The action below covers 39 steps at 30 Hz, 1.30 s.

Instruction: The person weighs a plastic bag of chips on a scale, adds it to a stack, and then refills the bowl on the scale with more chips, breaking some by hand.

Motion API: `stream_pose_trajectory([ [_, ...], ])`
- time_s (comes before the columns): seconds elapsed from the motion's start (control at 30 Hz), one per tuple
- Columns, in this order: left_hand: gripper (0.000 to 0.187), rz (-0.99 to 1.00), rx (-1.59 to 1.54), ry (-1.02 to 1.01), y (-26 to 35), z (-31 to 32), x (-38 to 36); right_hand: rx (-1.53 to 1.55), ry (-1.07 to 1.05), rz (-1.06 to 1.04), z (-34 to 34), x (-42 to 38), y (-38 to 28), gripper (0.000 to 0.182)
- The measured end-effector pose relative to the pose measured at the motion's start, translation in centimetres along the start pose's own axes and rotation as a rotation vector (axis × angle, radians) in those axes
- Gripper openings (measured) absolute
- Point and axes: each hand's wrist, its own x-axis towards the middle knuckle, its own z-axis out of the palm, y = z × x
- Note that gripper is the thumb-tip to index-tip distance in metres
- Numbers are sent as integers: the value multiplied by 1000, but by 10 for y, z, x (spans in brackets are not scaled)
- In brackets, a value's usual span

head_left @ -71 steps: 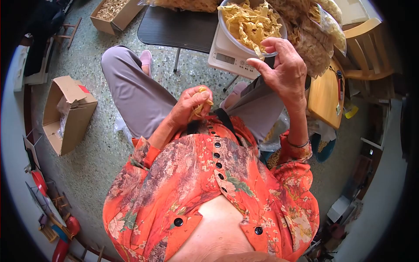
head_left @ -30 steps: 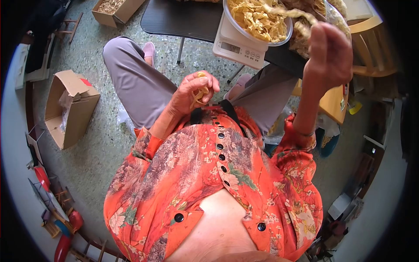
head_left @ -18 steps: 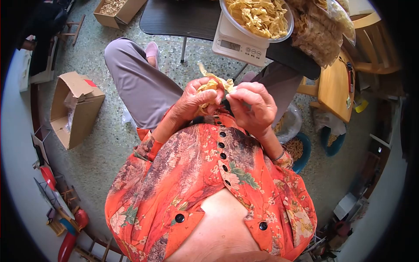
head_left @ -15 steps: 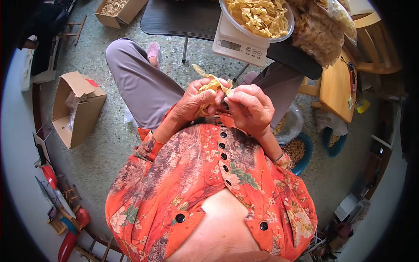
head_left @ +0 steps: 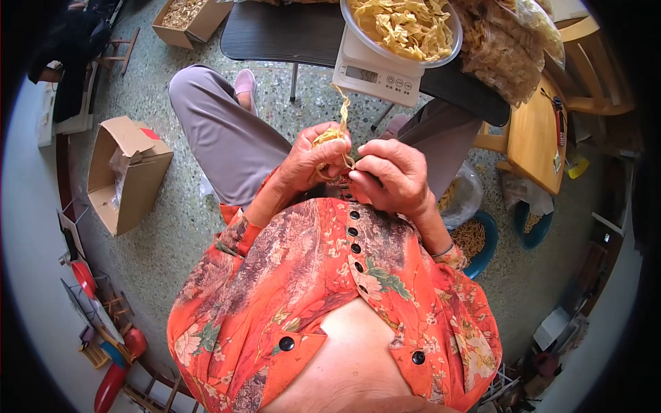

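Observation:
My left hand (head_left: pixel 315 160) is closed around several pale yellow dried strips (head_left: pixel 330 136), and one twisted strip sticks up above the fingers. Close beside it, my right hand (head_left: pixel 396 173) is pinched at the right end of the strips; its fingertips partly hide what they grip. Both hands are over my lap. Above them, a white digital scale (head_left: pixel 377 84) stands on the dark table (head_left: pixel 275 34), carrying a clear bowl (head_left: pixel 454 48) full of similar dried yellow pieces (head_left: pixel 406 27).
An open cardboard box (head_left: pixel 127 175) stands on the floor at left, another box (head_left: pixel 196 24) at the upper left. Plastic bags of dried pieces (head_left: pixel 502 58) lie right of the scale. A wooden stool (head_left: pixel 533 148) and blue basins (head_left: pixel 490 241) are at right. A person (head_left: pixel 65 48) is at upper left.
Both hands have shifted slightly; my right hand has moved left and down. The protruding strip now points more upright. The scale's display reading has changed.

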Motion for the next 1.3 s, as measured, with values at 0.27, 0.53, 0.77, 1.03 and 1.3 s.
stream_pose_trajectory([
  [0.27,13,-8,86,15,0,-1,-3,-117,110,49,-29,14,10,21],
  [0.53,16,27,225,41,-5,-5,-1,-154,347,287,-68,51,32,13],
  [0.77,16,67,340,42,-8,-12,0,-88,383,405,-101,104,63,14],
  [1.03,15,118,384,63,-7,-15,-1,-302,219,558,-111,133,73,24],
  [1.3,15,157,357,85,-9,-14,1,-359,193,556,-118,149,87,24],
])
